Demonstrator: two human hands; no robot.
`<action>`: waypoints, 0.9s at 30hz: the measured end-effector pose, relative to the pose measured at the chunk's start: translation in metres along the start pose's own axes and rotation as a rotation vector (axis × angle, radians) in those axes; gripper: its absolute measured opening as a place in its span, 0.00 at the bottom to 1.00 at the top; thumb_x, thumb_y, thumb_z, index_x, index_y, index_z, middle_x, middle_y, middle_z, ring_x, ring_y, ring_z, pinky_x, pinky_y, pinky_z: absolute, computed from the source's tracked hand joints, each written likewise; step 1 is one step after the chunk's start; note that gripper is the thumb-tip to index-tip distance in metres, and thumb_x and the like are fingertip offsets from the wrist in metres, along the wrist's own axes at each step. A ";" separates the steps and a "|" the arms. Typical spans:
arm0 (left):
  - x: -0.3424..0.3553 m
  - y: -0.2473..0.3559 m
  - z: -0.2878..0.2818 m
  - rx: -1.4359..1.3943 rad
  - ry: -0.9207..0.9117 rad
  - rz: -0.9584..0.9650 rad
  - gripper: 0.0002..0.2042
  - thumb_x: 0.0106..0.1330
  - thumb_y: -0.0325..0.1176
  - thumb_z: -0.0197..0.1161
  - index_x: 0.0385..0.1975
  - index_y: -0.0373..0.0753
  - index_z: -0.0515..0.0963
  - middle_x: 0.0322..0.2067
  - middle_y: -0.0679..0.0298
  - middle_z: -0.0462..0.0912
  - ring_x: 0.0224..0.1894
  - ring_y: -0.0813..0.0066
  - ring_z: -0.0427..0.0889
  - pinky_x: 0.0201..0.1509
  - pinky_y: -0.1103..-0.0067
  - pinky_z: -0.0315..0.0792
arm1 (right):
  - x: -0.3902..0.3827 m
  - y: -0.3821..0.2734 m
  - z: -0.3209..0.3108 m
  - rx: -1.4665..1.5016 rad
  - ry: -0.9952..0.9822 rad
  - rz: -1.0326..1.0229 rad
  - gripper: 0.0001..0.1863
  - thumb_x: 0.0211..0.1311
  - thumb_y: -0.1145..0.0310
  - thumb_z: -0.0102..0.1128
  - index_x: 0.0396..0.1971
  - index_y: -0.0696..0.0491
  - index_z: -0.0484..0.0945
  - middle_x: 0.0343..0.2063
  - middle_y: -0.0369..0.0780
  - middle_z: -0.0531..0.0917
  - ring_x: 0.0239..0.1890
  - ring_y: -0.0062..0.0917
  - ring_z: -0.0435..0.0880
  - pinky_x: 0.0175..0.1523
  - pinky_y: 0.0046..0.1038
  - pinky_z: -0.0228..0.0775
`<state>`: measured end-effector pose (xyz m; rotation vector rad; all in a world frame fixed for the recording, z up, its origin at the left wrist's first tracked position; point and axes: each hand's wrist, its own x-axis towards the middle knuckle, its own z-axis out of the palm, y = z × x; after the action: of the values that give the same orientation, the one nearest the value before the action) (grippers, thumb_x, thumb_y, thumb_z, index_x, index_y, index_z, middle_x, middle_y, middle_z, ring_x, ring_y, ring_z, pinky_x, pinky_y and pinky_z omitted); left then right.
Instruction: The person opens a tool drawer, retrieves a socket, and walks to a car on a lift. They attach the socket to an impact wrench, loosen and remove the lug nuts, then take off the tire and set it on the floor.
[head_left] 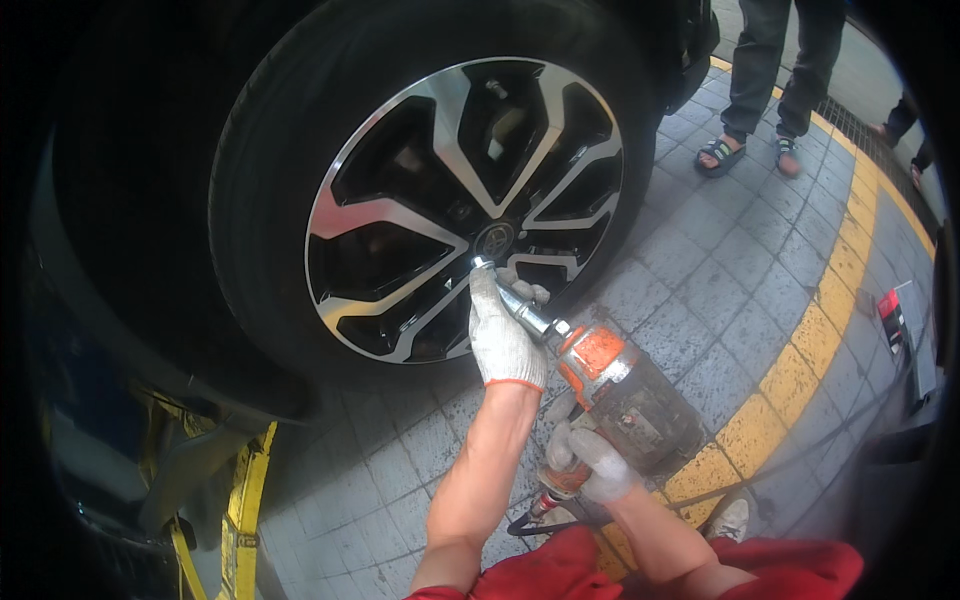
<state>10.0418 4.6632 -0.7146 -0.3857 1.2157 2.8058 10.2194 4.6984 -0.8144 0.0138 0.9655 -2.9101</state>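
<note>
My left hand (502, 330), in a white knit glove with orange edging, is closed round the chrome socket extension (533, 320), guiding its tip to a lug position just below the centre cap (494, 241) of a black-and-silver alloy wheel (468, 110). My right hand (598, 462), also gloved, grips the handle of a worn orange and black impact wrench (640, 400), which is attached to the extension and has an air hose (525, 522) running from its base. The wheel's black tyre (250, 200) is on a dark vehicle.
A yellow lift arm (245, 505) is under the vehicle at lower left. The tiled floor (690, 260) has a yellow band (795, 375). Another person's legs (755, 70) in sandals stand upper right, with more feet beyond. A red and black object (892, 318) lies at right.
</note>
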 end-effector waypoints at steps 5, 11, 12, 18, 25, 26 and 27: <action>-0.003 -0.007 0.014 0.054 -0.040 0.035 0.19 0.77 0.56 0.57 0.34 0.46 0.75 0.22 0.71 0.76 0.24 0.72 0.79 0.25 0.79 0.70 | -0.005 -0.008 -0.005 -0.017 -0.023 -0.063 0.17 0.73 0.56 0.58 0.31 0.56 0.77 0.30 0.38 0.79 0.32 0.24 0.77 0.41 0.28 0.71; -0.009 -0.013 0.018 0.278 -0.112 0.076 0.18 0.76 0.51 0.60 0.35 0.40 0.76 0.22 0.67 0.77 0.24 0.72 0.80 0.27 0.78 0.76 | -0.010 -0.017 -0.008 0.081 0.038 -0.068 0.16 0.70 0.65 0.62 0.51 0.57 0.74 0.29 0.38 0.79 0.32 0.23 0.78 0.39 0.29 0.75; -0.011 -0.014 0.019 0.348 -0.123 0.100 0.19 0.80 0.50 0.55 0.37 0.38 0.76 0.23 0.65 0.76 0.25 0.75 0.79 0.31 0.78 0.74 | -0.011 -0.019 -0.008 0.148 0.043 -0.038 0.23 0.70 0.67 0.62 0.60 0.57 0.68 0.29 0.38 0.79 0.32 0.22 0.79 0.37 0.27 0.74; -0.008 -0.017 0.022 0.546 -0.123 0.170 0.18 0.77 0.50 0.59 0.32 0.41 0.77 0.20 0.68 0.76 0.21 0.77 0.79 0.23 0.83 0.71 | -0.016 -0.030 -0.009 0.027 0.058 -0.126 0.22 0.70 0.66 0.63 0.59 0.58 0.69 0.28 0.37 0.81 0.31 0.21 0.80 0.35 0.26 0.74; -0.005 -0.013 0.034 0.726 -0.170 -0.060 0.18 0.72 0.52 0.62 0.31 0.43 0.78 0.18 0.68 0.78 0.15 0.80 0.76 0.14 0.83 0.63 | -0.022 -0.039 0.001 -0.094 0.080 -0.119 0.14 0.72 0.66 0.60 0.51 0.57 0.74 0.28 0.36 0.81 0.31 0.20 0.79 0.36 0.26 0.76; -0.005 -0.013 0.035 0.737 -0.191 -0.099 0.18 0.72 0.53 0.62 0.31 0.43 0.78 0.18 0.68 0.78 0.15 0.80 0.76 0.14 0.83 0.63 | -0.024 -0.040 0.004 -0.101 0.090 -0.117 0.11 0.72 0.65 0.60 0.46 0.56 0.74 0.27 0.35 0.80 0.31 0.20 0.79 0.36 0.26 0.75; -0.004 -0.013 0.034 0.741 -0.217 -0.109 0.18 0.71 0.53 0.62 0.31 0.43 0.78 0.18 0.67 0.78 0.15 0.80 0.77 0.14 0.83 0.63 | -0.026 -0.042 0.007 -0.130 0.150 -0.089 0.09 0.72 0.63 0.60 0.37 0.54 0.76 0.27 0.35 0.80 0.31 0.19 0.78 0.37 0.25 0.73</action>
<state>10.0402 4.6965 -0.7004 -0.0847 1.9497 2.0283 10.2420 4.7295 -0.7835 0.1883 1.2067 -2.9551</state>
